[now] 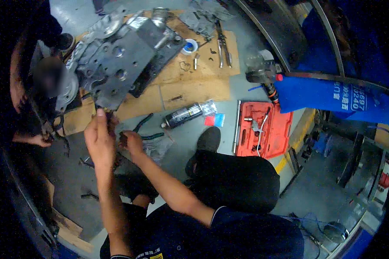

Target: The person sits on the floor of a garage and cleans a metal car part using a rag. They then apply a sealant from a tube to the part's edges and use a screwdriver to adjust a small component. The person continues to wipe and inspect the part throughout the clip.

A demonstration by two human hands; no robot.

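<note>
A large grey metal engine casing (112, 64) with round holes lies tilted over flattened cardboard. At its near lower corner is my left hand (100, 136), thumb raised and fingers curled, closed around something small that I cannot make out. Just right of it, my right hand (132, 142) is closed too, and a dark thing shows at its fingertips, its kind unclear. Pliers with dark green handles (153, 136) show right behind my right hand; whether the hand touches them is hidden. A black spray can (183, 115) lies on the floor farther right.
Cardboard (194, 88) carries long pliers (223, 47), a white cup (189, 46) and small metal parts. A red tool case (268, 134) lies open at right, below a power tool (270, 88). Another person's hand (41, 140) is at left, beside the casing.
</note>
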